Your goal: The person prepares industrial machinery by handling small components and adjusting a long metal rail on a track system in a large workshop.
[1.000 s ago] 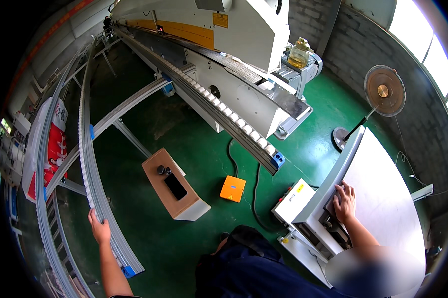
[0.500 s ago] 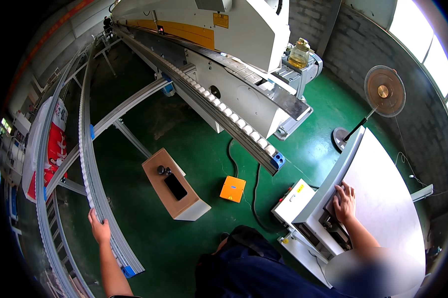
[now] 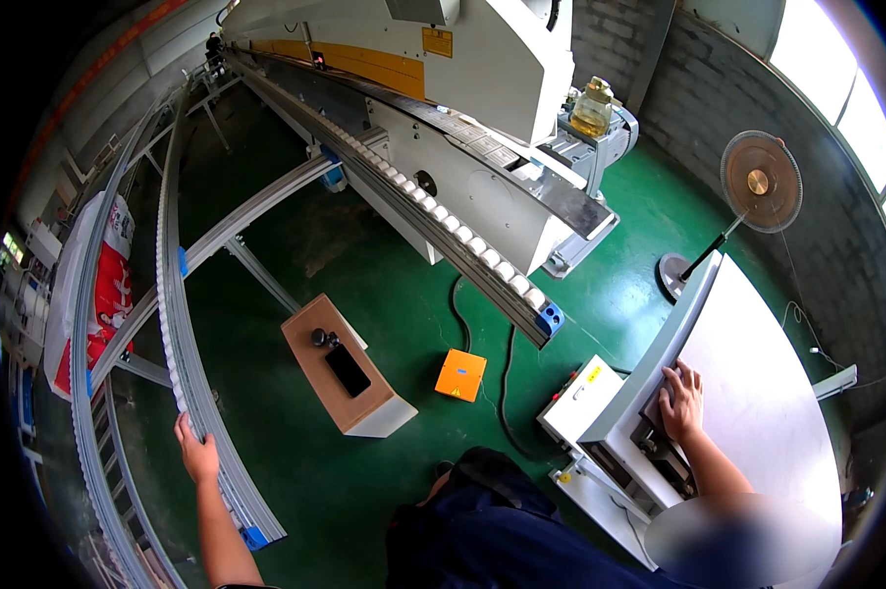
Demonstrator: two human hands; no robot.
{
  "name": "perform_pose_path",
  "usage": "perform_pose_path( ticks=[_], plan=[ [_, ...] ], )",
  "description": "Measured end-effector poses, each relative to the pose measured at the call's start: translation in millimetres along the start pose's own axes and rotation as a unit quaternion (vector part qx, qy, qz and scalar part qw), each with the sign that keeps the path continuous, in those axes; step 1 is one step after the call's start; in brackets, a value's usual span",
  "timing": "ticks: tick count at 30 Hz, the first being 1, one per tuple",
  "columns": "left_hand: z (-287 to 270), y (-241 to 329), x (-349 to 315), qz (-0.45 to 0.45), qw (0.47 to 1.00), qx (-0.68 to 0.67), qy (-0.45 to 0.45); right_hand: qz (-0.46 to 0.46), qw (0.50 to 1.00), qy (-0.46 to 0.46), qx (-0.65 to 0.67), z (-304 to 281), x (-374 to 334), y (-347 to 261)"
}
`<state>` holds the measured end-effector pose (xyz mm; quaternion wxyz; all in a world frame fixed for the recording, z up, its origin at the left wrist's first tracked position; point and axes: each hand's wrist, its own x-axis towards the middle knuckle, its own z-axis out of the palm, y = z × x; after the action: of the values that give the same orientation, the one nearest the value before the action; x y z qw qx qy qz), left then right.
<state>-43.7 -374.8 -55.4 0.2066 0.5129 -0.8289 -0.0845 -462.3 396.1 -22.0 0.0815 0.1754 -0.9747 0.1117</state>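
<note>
A: Hands?
B: Left hand (image 3: 198, 454) flat on roller rail (image 3: 173, 334), near its lower end, fingers spread over the rollers. Right hand (image 3: 680, 401) resting on white panel (image 3: 757, 393) edge, fingers pressed together, pointing away, above the grey machine (image 3: 615, 432).

A: Surroundings?
B: Green floor (image 3: 394, 294). Wooden box (image 3: 340, 368) between rail and edgebander (image 3: 462, 147), phone (image 3: 348, 370) lying on top. Orange box (image 3: 460, 375) on floor just beside cables. Fan (image 3: 757, 182) standing beyond panel.

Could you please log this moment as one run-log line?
left hand: on roller rail | right hand: on white panel stack | phone: on box
</note>
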Motion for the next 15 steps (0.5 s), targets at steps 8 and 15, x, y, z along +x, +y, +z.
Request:
perform_pose_path(
  ticks=[8,15],
  plan=[
    [-3,-3,-4,-0.008,1.000,0.003,0.008,0.005,1.000,-0.009,0.001,2,1,-3],
    [-3,11,-4,-0.014,1.000,0.005,0.007,0.005,1.000,-0.016,-0.018,-1,0,1]
  ],
)
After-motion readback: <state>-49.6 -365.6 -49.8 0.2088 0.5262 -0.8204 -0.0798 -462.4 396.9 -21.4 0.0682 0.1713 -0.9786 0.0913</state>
